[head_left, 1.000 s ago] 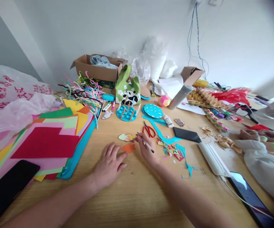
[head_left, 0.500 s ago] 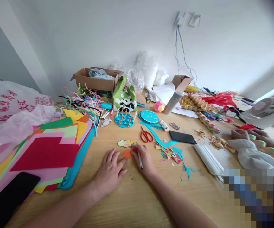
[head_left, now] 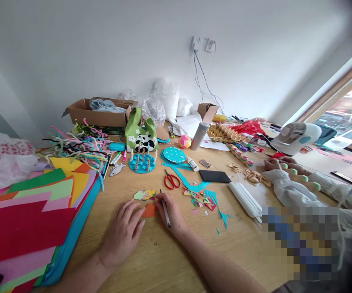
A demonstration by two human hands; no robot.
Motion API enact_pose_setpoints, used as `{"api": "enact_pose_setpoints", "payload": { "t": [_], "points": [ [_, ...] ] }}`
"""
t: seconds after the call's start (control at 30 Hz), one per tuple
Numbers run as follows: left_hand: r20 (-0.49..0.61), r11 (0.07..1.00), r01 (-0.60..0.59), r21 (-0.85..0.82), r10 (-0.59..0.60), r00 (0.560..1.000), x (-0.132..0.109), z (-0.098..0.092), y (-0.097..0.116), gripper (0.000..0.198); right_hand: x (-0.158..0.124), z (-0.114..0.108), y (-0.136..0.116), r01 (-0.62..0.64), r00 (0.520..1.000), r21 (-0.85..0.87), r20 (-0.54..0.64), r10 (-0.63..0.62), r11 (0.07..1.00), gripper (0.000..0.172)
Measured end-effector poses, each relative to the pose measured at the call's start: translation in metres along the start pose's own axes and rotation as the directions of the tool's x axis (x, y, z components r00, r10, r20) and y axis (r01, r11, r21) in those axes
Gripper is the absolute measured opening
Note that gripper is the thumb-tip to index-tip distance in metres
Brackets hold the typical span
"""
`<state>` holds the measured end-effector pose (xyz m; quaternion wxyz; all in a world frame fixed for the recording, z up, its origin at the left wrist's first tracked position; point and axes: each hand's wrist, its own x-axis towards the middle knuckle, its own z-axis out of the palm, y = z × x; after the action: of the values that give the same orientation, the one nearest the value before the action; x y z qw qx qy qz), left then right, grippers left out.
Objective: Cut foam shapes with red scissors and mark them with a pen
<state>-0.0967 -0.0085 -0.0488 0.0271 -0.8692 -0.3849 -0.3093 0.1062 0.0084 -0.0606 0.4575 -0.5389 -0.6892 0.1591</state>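
Observation:
Between my two hands lies a small orange paper piece [head_left: 149,211] on the wooden table. My left hand [head_left: 123,230] rests beside it, fingers stretched out and apart, the fingertips at its left edge. A pen [head_left: 166,213] sits in the grip of my right hand [head_left: 173,217], slanting across the fingers, at the right side of the orange piece. Just beyond are small colourful paper cut-outs [head_left: 145,195]. Red-handled scissors [head_left: 172,181] lie farther off, with paper scraps [head_left: 202,198] to their right.
Coloured sheets [head_left: 26,219] are stacked at left. Behind stand a blue disc with twisted posts [head_left: 142,163], a green panda bag [head_left: 142,134] and a grey bottle [head_left: 199,136]. A black phone-like slab [head_left: 215,176] lies right of centre. At far right are another person's hands [head_left: 281,163] and a fan [head_left: 298,137].
The view has swung to the right, so everything sits farther left in the picture. My hands stay around the orange paper, the pen still in my right hand.

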Motion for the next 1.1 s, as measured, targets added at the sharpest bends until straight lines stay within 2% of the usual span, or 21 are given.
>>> {"api": "enact_pose_setpoints", "payload": {
  "t": [0.17, 0.43, 0.57, 0.8, 0.9, 1.0, 1.1],
  "points": [
    [-0.113, 0.995, -0.019, -0.093, 0.009, 0.994, 0.014, -0.006, -0.007, 0.035, 0.0, 0.0, -0.002, 0.01, 0.998, 0.093, -0.063, -0.004, 0.996, 0.018],
    [-0.182, 0.99, -0.078, -0.122, 0.055, 0.982, 0.011, 0.002, -0.018, 0.033, 0.008, 0.006, 0.003, 0.002, 0.978, 0.085, -0.208, 0.016, 0.996, 0.019],
    [-0.187, 0.986, -0.097, -0.135, 0.071, 0.98, 0.014, 0.004, -0.02, 0.032, 0.011, 0.006, 0.006, -0.008, 0.971, 0.092, -0.238, 0.03, 0.996, 0.019],
    [-0.171, 0.985, -0.056, -0.166, 0.027, 0.985, 0.013, 0.003, -0.017, 0.032, 0.008, 0.007, 0.007, -0.049, 0.966, 0.18, -0.241, 0.093, 0.982, 0.016],
    [-0.148, 0.983, -0.024, -0.183, -0.004, 0.989, 0.012, -0.001, -0.014, 0.034, 0.013, 0.001, 0.007, -0.085, 0.967, 0.243, -0.214, 0.139, 0.966, 0.014],
    [-0.13, 0.981, 0.001, -0.193, -0.026, 0.991, 0.013, -0.004, -0.01, 0.033, 0.032, -0.009, 0.007, -0.091, 0.975, 0.282, -0.169, 0.143, 0.955, 0.013],
    [-0.095, 0.98, 0.028, -0.195, -0.047, 0.994, 0.014, -0.006, -0.008, 0.032, 0.06, -0.011, 0.006, -0.062, 0.991, 0.263, -0.094, 0.09, 0.963, 0.016]
  ]
}}
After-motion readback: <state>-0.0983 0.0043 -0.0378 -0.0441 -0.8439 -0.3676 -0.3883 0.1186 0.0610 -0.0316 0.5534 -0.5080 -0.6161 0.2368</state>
